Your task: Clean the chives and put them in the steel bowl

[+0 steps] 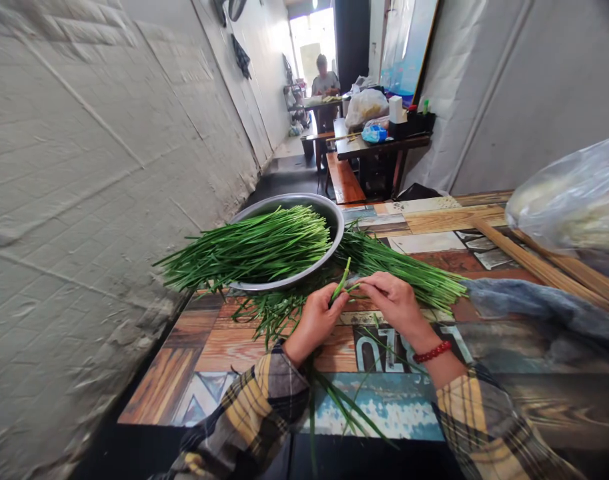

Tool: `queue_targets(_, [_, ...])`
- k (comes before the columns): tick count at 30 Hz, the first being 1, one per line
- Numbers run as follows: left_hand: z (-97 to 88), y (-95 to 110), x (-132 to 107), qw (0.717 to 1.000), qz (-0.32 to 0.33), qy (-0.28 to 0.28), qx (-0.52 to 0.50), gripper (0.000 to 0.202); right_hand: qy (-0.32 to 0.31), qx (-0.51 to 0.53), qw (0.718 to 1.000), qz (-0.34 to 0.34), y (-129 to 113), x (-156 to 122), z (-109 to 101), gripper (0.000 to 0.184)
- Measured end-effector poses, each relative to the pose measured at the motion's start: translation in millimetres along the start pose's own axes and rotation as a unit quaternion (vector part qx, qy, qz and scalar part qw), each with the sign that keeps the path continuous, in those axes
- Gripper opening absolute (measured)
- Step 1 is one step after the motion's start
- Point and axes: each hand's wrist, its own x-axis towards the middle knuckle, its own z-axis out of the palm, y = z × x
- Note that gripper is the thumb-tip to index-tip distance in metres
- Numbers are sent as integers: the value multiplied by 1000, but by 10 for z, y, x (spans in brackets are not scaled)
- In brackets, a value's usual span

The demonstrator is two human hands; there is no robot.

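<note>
My left sleeve and right sleeve: plaid in yellow, grey and black. My bracelet, at right: red beads.

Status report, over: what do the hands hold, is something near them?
Left hand closed around thin green stalks; right hand pinching at them. Round grey metal bowl ahead, heaped with long green stalks. Loose green leaves beside left hand.

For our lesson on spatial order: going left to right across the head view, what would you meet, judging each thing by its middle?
Brick-patterned wall → metal bowl → left hand holding green stalks → right hand → red bead bracelet → clear plastic bag.
</note>
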Motion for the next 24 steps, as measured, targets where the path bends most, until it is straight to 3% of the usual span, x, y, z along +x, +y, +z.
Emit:
queue_targets(3, [21, -14, -11, 1000, 17, 2, 21, 27, 22, 130, 987, 96, -41, -19, 103, 24])
queue_targets(7, [42, -12, -17, 999, 37, -20, 11, 24, 46, 256, 945, 199, -75, -23, 190, 28])
queue_targets(10, [29, -21, -22, 999, 35, -13, 15, 25, 154, 314, 910, 223, -18, 17, 124, 24])
queue_targets(13, [-6, -31, -27, 1000, 14, 3, 17, 28, 253, 323, 888, 206, 67, 57, -27, 22])
queue_targets(15, [-27, -29, -27, 1000, -3, 4, 4, 28, 243, 309, 898, 197, 102, 63, -105, 22])
queue_targets(19, [-30, -13, -27, 1000, -20, 8, -12, 26, 154, 210, 951, 168, 91, 46, -143, 21])
queue_targets(24, [-9, -3, -30, 1000, -4, 4, 2, 22, 25, 49, 997, 53, 20, 38, -115, 18])
